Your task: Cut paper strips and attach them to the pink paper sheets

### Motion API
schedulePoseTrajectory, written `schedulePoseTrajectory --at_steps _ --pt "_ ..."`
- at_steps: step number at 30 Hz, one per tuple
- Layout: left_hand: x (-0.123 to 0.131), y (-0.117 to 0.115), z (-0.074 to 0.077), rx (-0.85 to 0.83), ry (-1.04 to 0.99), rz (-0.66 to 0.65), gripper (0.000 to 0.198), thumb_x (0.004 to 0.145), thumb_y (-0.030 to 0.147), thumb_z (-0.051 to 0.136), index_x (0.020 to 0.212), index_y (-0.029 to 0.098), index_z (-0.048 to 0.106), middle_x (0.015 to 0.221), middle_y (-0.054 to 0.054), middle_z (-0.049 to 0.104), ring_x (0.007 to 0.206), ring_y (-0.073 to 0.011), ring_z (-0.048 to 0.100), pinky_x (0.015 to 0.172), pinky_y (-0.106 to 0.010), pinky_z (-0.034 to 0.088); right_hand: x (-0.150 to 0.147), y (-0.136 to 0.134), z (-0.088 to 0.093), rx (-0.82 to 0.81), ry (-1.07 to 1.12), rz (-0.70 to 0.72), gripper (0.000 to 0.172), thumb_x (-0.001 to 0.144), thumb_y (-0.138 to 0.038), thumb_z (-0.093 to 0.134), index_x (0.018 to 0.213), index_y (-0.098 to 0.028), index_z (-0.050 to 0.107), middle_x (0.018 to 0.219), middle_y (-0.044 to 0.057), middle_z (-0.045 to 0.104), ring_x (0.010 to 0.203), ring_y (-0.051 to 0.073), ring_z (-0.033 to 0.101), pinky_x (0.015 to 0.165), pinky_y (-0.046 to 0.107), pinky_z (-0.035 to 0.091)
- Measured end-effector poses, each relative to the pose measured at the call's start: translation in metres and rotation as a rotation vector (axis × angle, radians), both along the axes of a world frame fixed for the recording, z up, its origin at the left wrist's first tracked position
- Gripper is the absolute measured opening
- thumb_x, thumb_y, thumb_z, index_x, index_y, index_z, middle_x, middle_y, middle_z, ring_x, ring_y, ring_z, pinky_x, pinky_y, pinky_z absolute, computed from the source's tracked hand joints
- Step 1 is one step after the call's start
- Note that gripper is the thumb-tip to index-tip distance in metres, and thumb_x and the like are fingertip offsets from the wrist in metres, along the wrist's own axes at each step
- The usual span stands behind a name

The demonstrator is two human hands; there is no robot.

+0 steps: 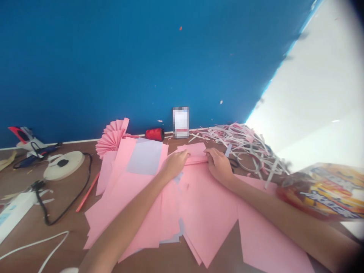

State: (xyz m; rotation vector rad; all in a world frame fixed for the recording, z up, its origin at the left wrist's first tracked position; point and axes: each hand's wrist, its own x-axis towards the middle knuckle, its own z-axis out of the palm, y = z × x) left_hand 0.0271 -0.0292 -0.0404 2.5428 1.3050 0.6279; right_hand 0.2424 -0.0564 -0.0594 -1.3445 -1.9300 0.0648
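A pink paper sheet [210, 212] lies in front of me, its far end folded into a narrow strip [196, 160]. My left hand [176, 163] pinches the left end of that folded strip, fingers closed. At the strip's right end my right hand [218, 163] is closed on the paper too. Under and left of my left arm spreads a pile of pink sheets [139, 197] with a lilac sheet [145, 156] on top. Another pink sheet [267, 231] lies beneath my right forearm. Pleated pink paper fans [110, 138] stand behind the pile.
A phone [181, 122] leans on the blue wall beside a red thread spool [154, 134]. Paper shreds [241, 138] heap at the back right, near a colourful plastic packet [332, 191]. Leftward are a white tape roll [64, 165], a red pen-like stick [88, 192], a power strip [17, 212] and cables.
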Motion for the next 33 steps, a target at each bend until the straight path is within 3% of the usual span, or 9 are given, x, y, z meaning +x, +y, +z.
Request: schedulePoseTrajectory --at_steps 7,11,17,27,33 --pt "0.0 0.002 0.001 -0.14 -0.168 0.082 0.025 0.095 0.038 0.038 0.094 0.023 0.058 0.084 0.0 0.065 0.075 -0.0167 0.058 0.064 -0.026 0.036 0.001 -0.001 0.003 0.027 0.143 0.042 0.021 0.089 -0.011 0.035 0.094 -0.021 0.053 0.086 0.006 0.058 0.081 0.02 0.057 0.073 0.031 0.042" --pt "-0.004 0.004 0.002 -0.224 -0.363 0.078 0.023 0.091 0.042 0.048 0.086 0.021 0.055 0.066 0.003 0.053 0.064 -0.0134 0.05 0.06 -0.024 0.033 0.0 -0.001 0.004 0.047 0.171 0.038 0.02 0.091 -0.014 0.035 0.097 -0.021 0.053 0.087 0.006 0.059 0.082 0.02 0.057 0.074 0.031 0.042" --pt "-0.008 0.007 0.0 -0.283 -0.549 0.068 0.029 0.088 0.047 0.049 0.081 0.019 0.054 0.059 0.005 0.04 0.056 -0.0108 0.039 0.056 -0.023 0.028 0.0 -0.003 0.004 0.052 0.17 0.05 0.019 0.093 -0.016 0.034 0.097 -0.022 0.052 0.087 0.006 0.058 0.082 0.02 0.058 0.073 0.031 0.043" --pt "-0.009 0.014 -0.002 -0.368 -0.67 0.01 0.024 0.087 0.041 0.053 0.088 0.018 0.057 0.077 0.0 0.056 0.072 -0.0122 0.052 0.069 -0.024 0.042 0.002 -0.002 0.008 0.047 0.231 -0.036 0.02 0.094 -0.02 0.034 0.099 -0.022 0.053 0.091 0.007 0.061 0.083 0.021 0.058 0.075 0.034 0.043" --pt "-0.012 0.019 -0.009 -0.309 -0.652 0.105 0.019 0.085 0.037 0.057 0.092 0.019 0.058 0.071 0.002 0.052 0.068 -0.012 0.05 0.064 -0.024 0.04 0.0 -0.002 0.008 0.035 0.155 -0.038 0.019 0.093 -0.022 0.037 0.1 -0.022 0.054 0.094 0.009 0.062 0.09 0.023 0.057 0.078 0.035 0.043"
